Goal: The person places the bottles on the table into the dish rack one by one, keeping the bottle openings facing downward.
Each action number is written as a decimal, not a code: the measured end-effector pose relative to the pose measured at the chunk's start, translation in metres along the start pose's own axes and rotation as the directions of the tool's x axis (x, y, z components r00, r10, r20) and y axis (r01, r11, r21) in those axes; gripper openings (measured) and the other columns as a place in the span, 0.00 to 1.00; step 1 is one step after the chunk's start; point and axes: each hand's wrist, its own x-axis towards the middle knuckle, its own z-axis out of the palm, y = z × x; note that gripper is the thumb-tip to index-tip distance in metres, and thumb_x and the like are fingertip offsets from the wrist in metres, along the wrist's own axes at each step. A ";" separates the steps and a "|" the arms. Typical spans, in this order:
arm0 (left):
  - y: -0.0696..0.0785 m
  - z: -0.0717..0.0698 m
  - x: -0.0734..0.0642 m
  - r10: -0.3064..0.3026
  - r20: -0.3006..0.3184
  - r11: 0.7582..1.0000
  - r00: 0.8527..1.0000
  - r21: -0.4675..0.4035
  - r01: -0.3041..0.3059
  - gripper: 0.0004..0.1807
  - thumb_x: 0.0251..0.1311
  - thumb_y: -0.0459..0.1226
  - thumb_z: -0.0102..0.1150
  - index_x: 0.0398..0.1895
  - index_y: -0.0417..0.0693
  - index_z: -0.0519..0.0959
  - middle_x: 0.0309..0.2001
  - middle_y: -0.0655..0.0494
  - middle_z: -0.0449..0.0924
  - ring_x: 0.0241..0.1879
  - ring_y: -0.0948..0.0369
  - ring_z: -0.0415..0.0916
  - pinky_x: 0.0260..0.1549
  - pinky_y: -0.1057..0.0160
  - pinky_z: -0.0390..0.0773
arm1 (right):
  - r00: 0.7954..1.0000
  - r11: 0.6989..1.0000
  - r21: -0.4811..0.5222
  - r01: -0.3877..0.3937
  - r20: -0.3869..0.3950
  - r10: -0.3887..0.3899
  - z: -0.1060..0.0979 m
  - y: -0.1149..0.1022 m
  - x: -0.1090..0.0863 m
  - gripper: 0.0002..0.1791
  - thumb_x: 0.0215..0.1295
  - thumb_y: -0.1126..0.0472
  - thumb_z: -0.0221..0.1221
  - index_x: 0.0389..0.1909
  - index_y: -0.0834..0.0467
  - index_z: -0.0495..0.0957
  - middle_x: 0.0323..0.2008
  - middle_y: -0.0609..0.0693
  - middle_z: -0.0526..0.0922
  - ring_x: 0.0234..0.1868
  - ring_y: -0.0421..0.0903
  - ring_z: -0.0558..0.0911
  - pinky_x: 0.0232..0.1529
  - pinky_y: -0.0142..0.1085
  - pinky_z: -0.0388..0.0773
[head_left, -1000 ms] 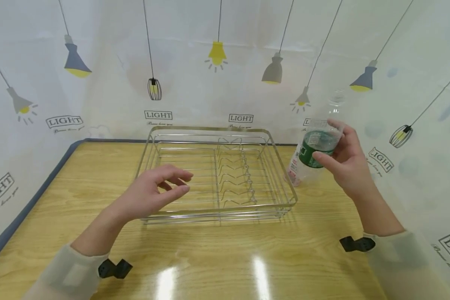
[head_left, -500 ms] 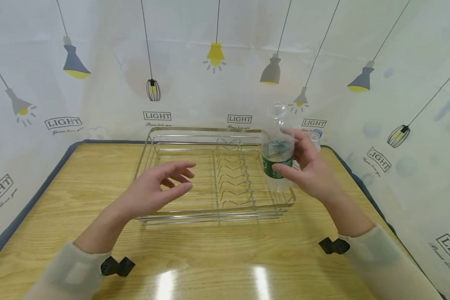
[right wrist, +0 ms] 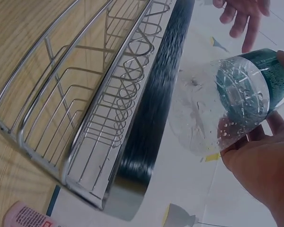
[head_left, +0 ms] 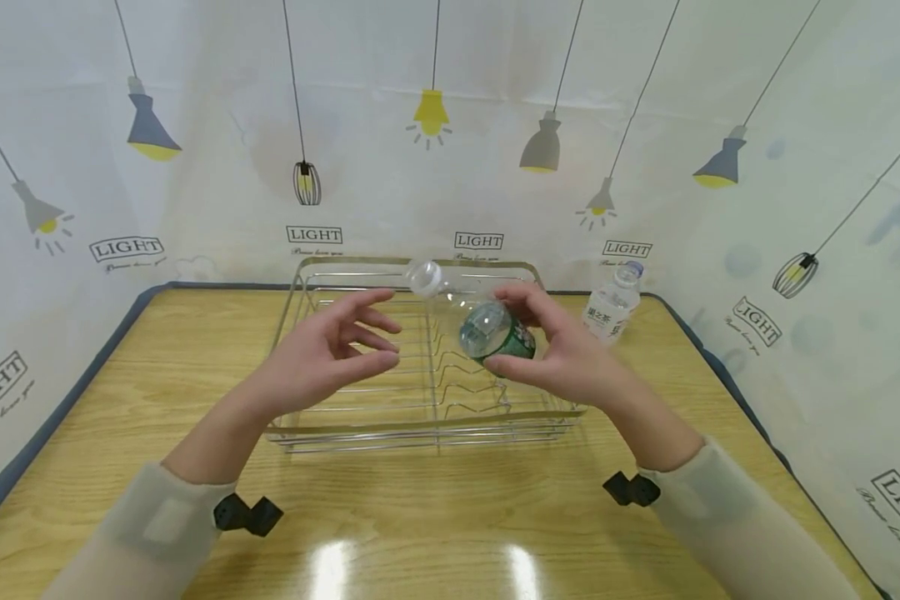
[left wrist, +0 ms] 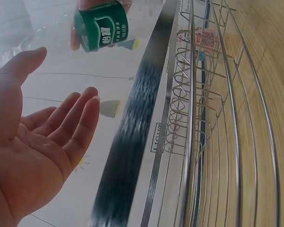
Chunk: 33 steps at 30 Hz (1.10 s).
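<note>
A clear plastic bottle with a green label (head_left: pixel 512 340) is in my right hand (head_left: pixel 570 354), gripped between thumb and fingers. It tilts with its neck toward the left, above the wire dish rack (head_left: pixel 435 427). Water drops cling to its wall in the right wrist view. My left hand (head_left: pixel 337 354) hovers over the rack's left part, fingers spread and loosely bent, holding nothing. The bottle's neck reaches close to the left fingertips but stays apart from them. In the left wrist view, the green label (left wrist: pixel 104 26) shows beyond the left thumb.
A second clear bottle (head_left: pixel 611 308) with a bluish cap stands on the wooden table (head_left: pixel 435 500) right of the rack. Behind the table hangs a pale cloth (head_left: pixel 375 125) printed with lamps. The rack has wavy wire dividers (head_left: pixel 472 387) on its right side.
My right hand has carried the green-labelled bottle leftward over the rack and tipped it from upright toward the left. The second bottle has come into full view. My left hand has shifted slightly right.
</note>
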 end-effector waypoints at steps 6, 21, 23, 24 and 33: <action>0.002 0.003 0.004 0.003 0.050 0.988 0.999 -0.154 0.004 0.47 0.69 0.33 0.75 0.86 0.51 0.61 0.72 0.46 0.77 0.64 0.47 0.85 0.53 0.57 0.90 | 0.996 1.000 -0.017 0.024 0.083 -0.023 0.009 -0.001 0.002 0.41 0.65 0.63 0.78 0.77 0.55 0.72 0.64 0.51 0.80 0.59 0.49 0.80 0.61 0.46 0.81; 0.000 0.002 0.000 0.029 0.094 0.981 0.995 -0.193 -0.011 0.30 0.69 0.31 0.74 0.74 0.46 0.79 0.61 0.43 0.89 0.38 0.61 0.90 0.35 0.66 0.86 | 0.985 0.988 -0.140 0.067 0.167 -0.043 0.016 -0.004 -0.001 0.41 0.65 0.53 0.79 0.78 0.44 0.75 0.69 0.51 0.79 0.57 0.48 0.80 0.51 0.44 0.85; 0.000 0.002 -0.001 0.013 0.098 0.988 0.995 -0.157 0.003 0.30 0.69 0.33 0.74 0.74 0.49 0.80 0.62 0.46 0.88 0.32 0.62 0.88 0.30 0.67 0.83 | 0.985 0.985 -0.158 0.064 0.170 -0.037 0.016 -0.004 -0.001 0.41 0.65 0.52 0.79 0.78 0.44 0.75 0.70 0.51 0.79 0.57 0.48 0.80 0.51 0.44 0.85; 0.000 0.002 -0.001 0.005 0.101 0.991 0.995 -0.136 0.009 0.30 0.69 0.34 0.75 0.74 0.52 0.81 0.64 0.47 0.88 0.30 0.62 0.86 0.27 0.67 0.79 | 0.984 0.984 -0.166 0.065 0.173 -0.035 0.016 -0.004 -0.002 0.41 0.65 0.51 0.79 0.78 0.44 0.75 0.70 0.51 0.79 0.57 0.48 0.81 0.51 0.43 0.85; 0.000 0.008 0.000 0.045 0.118 0.999 0.992 -0.014 -0.044 0.32 0.67 0.37 0.78 0.74 0.56 0.81 0.71 0.47 0.80 0.46 0.61 0.91 0.30 0.62 0.85 | 0.982 0.967 -0.242 0.084 0.182 -0.040 0.018 -0.005 -0.003 0.42 0.64 0.47 0.79 0.78 0.45 0.75 0.70 0.48 0.79 0.59 0.47 0.81 0.53 0.42 0.84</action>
